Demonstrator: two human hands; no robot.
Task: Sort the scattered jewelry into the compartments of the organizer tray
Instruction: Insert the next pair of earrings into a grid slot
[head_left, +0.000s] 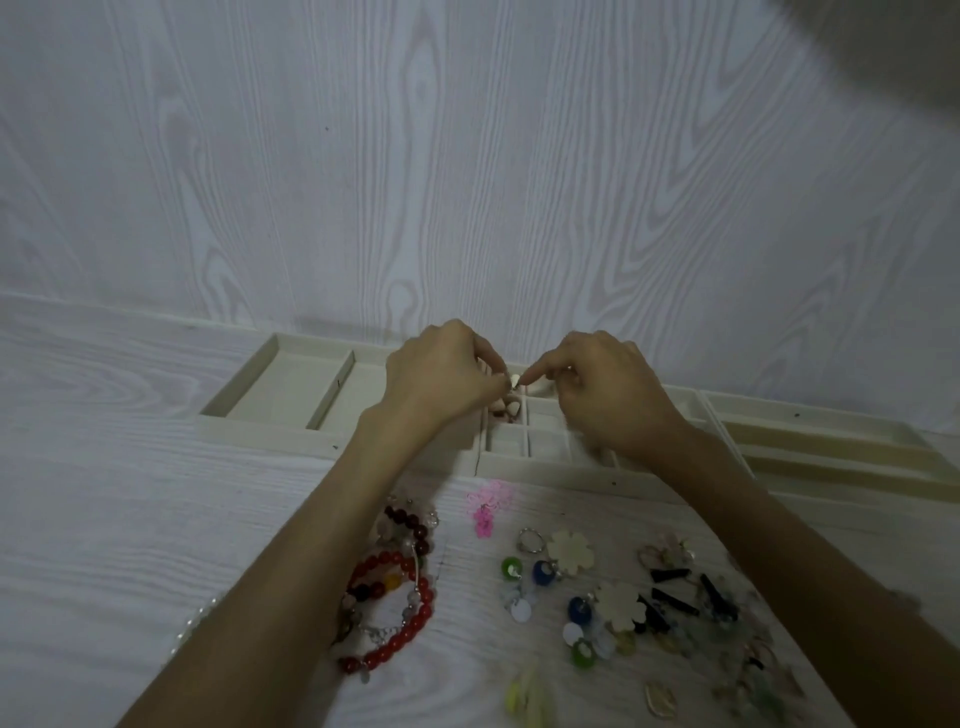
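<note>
Hands, 2 — left hand (441, 374) & right hand (602, 395) — pinch 1 small earring (515, 382) over tray (291, 395).

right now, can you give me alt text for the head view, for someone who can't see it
Two bare hands, left hand and right hand, meet over a cream organizer tray, pinching a small pale piece between their fingertips. Nearer the camera, red bead bracelets, a pink charm and mixed earrings lie scattered on the white woodgrain table.

Organizer tray (291, 387): matt cream lining, possibly velvet. Table (130, 493): white wood-grain, smooth. Red bead bracelet (410, 631): glossy. Flower charm (569, 545): matt, cream.
</note>
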